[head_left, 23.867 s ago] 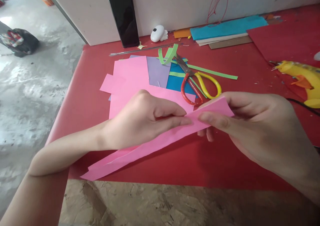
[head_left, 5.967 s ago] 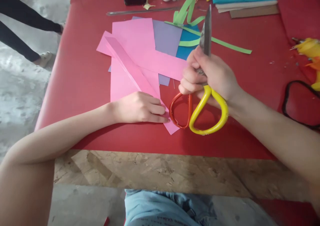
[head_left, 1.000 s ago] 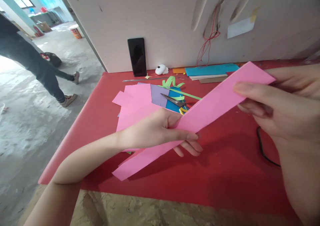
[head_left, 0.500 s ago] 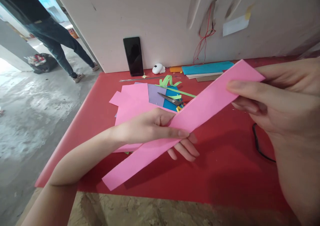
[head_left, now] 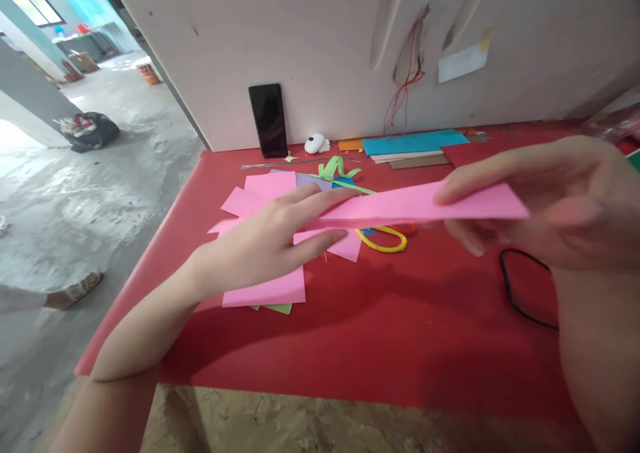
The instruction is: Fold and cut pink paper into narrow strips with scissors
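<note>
A folded strip of pink paper (head_left: 390, 204) is held nearly level above the table, its long edge turned toward me. My left hand (head_left: 270, 233) is around its left part, fingers along the top edge and thumb just below. At the other end, my right hand (head_left: 545, 199) pinches the strip between thumb and fingers, slightly blurred. Under my left hand lie pink paper sheets (head_left: 265, 293), with a lilac sheet (head_left: 310, 179) and green paper strips (head_left: 334, 168) behind. The yellow handle of a pair of scissors (head_left: 383, 247) shows below the strip; its blades are hidden.
A dark phone (head_left: 269, 121) leans on the wall beside a small white object (head_left: 316, 143). Blue paper (head_left: 415, 142) lies at the back of the red table (head_left: 400, 346). A black cord (head_left: 515, 296) is at the right. A person's foot (head_left: 75, 289) shows at far left.
The strip has swung from slanted to nearly level and turned edge-on. My left hand has moved left and up, its grip changed. The standing person has left the doorway; a foot shows at left.
</note>
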`<state>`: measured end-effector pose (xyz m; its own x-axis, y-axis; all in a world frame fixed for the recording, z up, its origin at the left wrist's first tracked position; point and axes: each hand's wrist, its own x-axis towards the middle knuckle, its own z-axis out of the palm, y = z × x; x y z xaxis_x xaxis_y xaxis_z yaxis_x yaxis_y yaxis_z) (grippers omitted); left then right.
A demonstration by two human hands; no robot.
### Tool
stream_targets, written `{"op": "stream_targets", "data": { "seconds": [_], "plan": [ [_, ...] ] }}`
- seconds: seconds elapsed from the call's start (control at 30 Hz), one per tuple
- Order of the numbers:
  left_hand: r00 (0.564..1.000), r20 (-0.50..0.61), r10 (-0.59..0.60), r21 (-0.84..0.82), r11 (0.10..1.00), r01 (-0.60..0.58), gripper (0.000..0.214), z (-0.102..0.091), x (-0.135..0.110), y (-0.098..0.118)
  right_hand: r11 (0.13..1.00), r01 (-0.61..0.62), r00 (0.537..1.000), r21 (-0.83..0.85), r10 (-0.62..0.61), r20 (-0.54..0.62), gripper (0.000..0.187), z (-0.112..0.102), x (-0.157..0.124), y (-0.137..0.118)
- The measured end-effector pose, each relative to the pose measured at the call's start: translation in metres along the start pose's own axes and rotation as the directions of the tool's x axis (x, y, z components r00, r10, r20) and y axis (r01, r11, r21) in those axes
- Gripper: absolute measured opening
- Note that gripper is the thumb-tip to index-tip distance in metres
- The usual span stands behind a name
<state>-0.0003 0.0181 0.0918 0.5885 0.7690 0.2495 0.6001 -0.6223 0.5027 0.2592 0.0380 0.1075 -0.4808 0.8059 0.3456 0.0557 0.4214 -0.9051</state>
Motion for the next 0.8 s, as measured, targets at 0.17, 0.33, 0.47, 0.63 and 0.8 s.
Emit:
{"op": "stream_targets", "data": {
  "seconds": [0.17, 0.33, 0.47, 0.63, 0.8],
  "plan": [
    [0.998, -0.05, 0.049, 0.054, 0.997, -0.047, 0.037, -0.008, -0.004, 0.007, 0.977, -0.027, 0.998, -0.209, 0.015, -0.058, 0.002, 0.012, -0.005, -0.003],
    [0.99, 0.085, -0.111, -0.104, 0.987, 0.12, 0.042, -0.009, 0.009, 0.021, 0.997, -0.028, 0.999, -0.069, 0.025, -0.043, 0.021, 0.035, -0.004, 0.005],
    [0.97, 0.169, -0.174, -0.349, 0.91, 0.224, 0.039, -0.011, 0.02, 0.025, 0.971, -0.179, 0.98, 0.161, 0.191, -0.059, 0.011, 0.047, 0.004, 0.015],
    [0.939, 0.294, -0.179, -0.722, 0.602, 0.341, 0.029, 0.0, 0.023, 0.015, 0.947, -0.222, 0.972, 0.23, 0.234, -0.027, 0.031, 0.056, 0.009, 0.022],
    [0.921, 0.316, -0.229, -0.788, 0.477, 0.389, 0.031, 0.021, 0.021, 0.007, 0.959, -0.175, 0.969, 0.224, 0.208, -0.133, 0.035, 0.063, 0.007, 0.022]
  ]
}}
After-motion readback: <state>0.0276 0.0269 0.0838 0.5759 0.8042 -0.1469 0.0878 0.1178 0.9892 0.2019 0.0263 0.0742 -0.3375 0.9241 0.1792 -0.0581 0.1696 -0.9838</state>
